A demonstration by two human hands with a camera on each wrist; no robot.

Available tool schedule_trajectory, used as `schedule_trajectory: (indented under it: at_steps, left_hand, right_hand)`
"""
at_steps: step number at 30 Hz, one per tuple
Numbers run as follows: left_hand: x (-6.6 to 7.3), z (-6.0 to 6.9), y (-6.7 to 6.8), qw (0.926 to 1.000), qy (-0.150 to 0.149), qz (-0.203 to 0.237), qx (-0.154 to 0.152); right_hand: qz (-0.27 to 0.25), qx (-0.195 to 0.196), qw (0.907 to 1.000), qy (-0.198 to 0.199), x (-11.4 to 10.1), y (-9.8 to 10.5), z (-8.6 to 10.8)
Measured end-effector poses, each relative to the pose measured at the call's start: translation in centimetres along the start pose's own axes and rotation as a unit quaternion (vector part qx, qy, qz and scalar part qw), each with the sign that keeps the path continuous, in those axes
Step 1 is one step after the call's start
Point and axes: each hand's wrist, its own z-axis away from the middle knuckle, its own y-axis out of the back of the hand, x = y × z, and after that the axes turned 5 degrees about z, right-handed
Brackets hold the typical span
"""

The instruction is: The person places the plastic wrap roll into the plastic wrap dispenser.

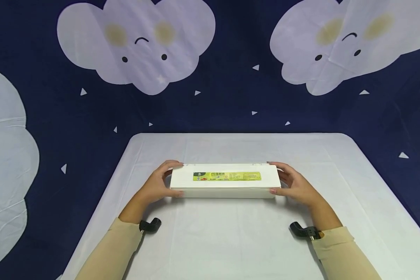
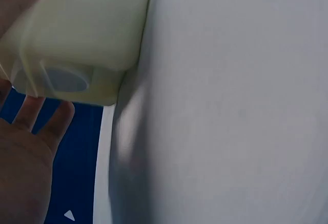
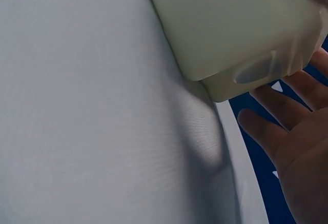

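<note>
A long white cling film box (image 1: 224, 193) with a green and yellow label (image 1: 227, 176) lies across the middle of the table. My left hand (image 1: 155, 186) grips its left end, thumb along the front and fingers at the back edge. At the other end my right hand (image 1: 300, 188) holds it the same way. In the left wrist view the box's end (image 2: 105, 83) shows a rounded recess, with the fingers (image 2: 60, 122) beyond it. The right wrist view shows the opposite end (image 3: 225, 88) of the box, likewise with a recess. Whatever is inside the box is hidden.
A white cloth covers the table (image 1: 224, 237), whose rounded far edge lies behind the box. Beyond it hangs a dark blue cloth (image 1: 231, 105) with clouds and small triangles. Black wrist devices (image 1: 150, 225) sit at both sleeve cuffs.
</note>
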Motion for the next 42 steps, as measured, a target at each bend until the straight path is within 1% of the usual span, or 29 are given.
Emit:
schedule_trajectory:
  at_steps: [2,5,10,12,17,23,31,32,39,42]
  left_hand:
    - [-0.1,0.1,0.0,1.0000,-0.002,-0.009,-0.001]
    - [-0.1,0.1,-0.1,0.9998,0.004,-0.017,-0.001]
    - [0.0,0.0,0.0,0.9994,0.027,-0.021,-0.006]
    - [0.0,0.1,0.0,0.9992,0.031,-0.024,-0.011]
    - [0.1,0.1,0.1,0.9990,0.026,-0.030,-0.021]
    - [0.4,0.3,-0.1,0.9991,0.021,-0.032,-0.017]
    - [0.5,0.2,-0.3,0.9989,0.013,-0.044,-0.012]
    - [0.6,0.3,-0.4,0.9988,0.012,-0.045,-0.012]
    - [3.6,0.4,-0.9,0.9990,0.005,-0.041,-0.018]
    - [4.1,0.4,-0.9,0.9989,0.005,-0.042,-0.019]
  right_hand:
    - [0.005,-0.001,1.0000,0.000,0.1,0.0,0.0]
    - [0.012,-0.001,0.9999,0.001,0.3,0.0,0.1]
    - [0.009,-0.004,1.0000,-0.001,0.5,-0.1,0.1]
    - [0.013,-0.006,0.9999,-0.005,0.5,-0.1,0.1]
    - [0.020,-0.008,0.9997,-0.006,0.6,-0.1,0.2]
    - [0.010,-0.008,0.9999,-0.003,0.5,-0.2,0.3]
    - [0.011,-0.004,0.9999,0.010,0.2,-0.3,0.3]
    - [0.010,-0.003,0.9999,0.011,0.2,-0.3,0.3]
    - [0.011,0.001,0.9998,0.018,0.3,-0.3,0.3]
    - [0.012,0.002,0.9997,0.023,0.3,-0.4,0.3]
